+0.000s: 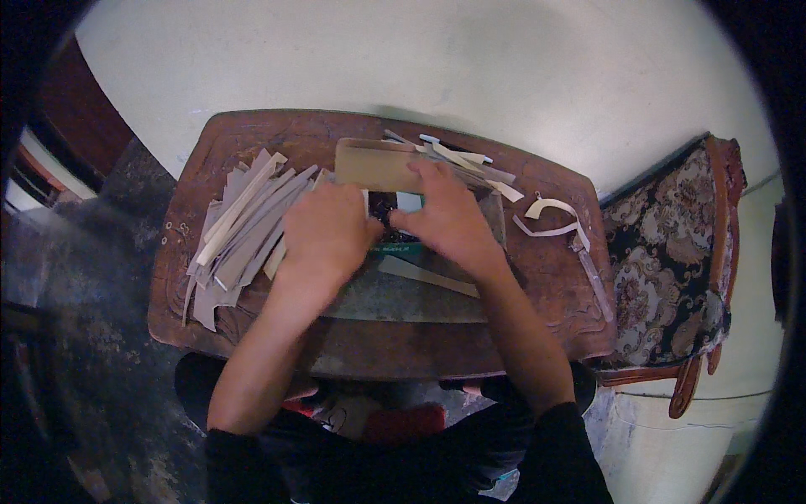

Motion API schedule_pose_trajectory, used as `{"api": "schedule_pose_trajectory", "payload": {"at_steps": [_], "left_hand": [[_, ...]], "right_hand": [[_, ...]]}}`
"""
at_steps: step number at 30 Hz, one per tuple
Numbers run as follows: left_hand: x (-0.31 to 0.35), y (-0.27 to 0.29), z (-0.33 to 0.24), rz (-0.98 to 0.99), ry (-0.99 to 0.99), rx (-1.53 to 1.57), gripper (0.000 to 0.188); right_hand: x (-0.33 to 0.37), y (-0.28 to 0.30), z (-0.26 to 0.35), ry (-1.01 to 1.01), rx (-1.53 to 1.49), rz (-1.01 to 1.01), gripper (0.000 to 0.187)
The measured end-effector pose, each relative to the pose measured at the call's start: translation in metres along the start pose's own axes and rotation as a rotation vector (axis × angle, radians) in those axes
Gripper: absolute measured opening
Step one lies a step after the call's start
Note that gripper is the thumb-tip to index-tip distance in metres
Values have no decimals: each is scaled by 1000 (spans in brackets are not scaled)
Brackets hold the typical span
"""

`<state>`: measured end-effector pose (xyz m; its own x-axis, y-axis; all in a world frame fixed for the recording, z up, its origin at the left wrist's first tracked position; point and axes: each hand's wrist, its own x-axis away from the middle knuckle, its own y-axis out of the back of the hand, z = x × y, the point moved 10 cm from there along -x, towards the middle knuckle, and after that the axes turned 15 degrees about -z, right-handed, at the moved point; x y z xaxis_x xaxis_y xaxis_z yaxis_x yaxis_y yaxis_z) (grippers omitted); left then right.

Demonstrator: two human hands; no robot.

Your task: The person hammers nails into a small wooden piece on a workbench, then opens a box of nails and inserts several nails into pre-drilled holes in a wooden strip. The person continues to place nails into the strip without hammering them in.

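A small open box point(395, 249) with a green front wall and a raised brown cardboard flap point(374, 164) stands between my hands, near the middle of the table. Dark small contents point(384, 206) and a pale piece point(409, 202) show inside it. My left hand point(327, 231) is closed at the box's left side, thumb toward the opening; what its fingers hold is hidden. At the right side, my right hand point(445, 210) has its thumb and fingers apart, thumb over the opening and fingertips by the flap. A single pale strip point(428, 275) lies in front of the box.
A heap of grey and cream strips point(252, 218) covers the carved wooden table's point(403, 349) left side. More strips point(470, 160) lie behind the box, and a curled strip point(554, 206) lies right. A grey sheet point(361, 298) lies beneath. A patterned chair point(663, 260) stands right; a wall point(420, 59) rises behind.
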<state>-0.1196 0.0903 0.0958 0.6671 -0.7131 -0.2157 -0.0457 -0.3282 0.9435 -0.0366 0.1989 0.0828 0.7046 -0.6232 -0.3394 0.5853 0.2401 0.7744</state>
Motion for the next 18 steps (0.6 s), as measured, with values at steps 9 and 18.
{"api": "schedule_pose_trajectory", "payload": {"at_steps": [9, 18], "left_hand": [[18, -38, 86, 2, 432, 1012, 23], [32, -34, 98, -276, 325, 861, 24]], "right_hand": [[-9, 9, -61, -78, -561, 72, 46], [12, 22, -68, -113, -163, -29, 23]]}}
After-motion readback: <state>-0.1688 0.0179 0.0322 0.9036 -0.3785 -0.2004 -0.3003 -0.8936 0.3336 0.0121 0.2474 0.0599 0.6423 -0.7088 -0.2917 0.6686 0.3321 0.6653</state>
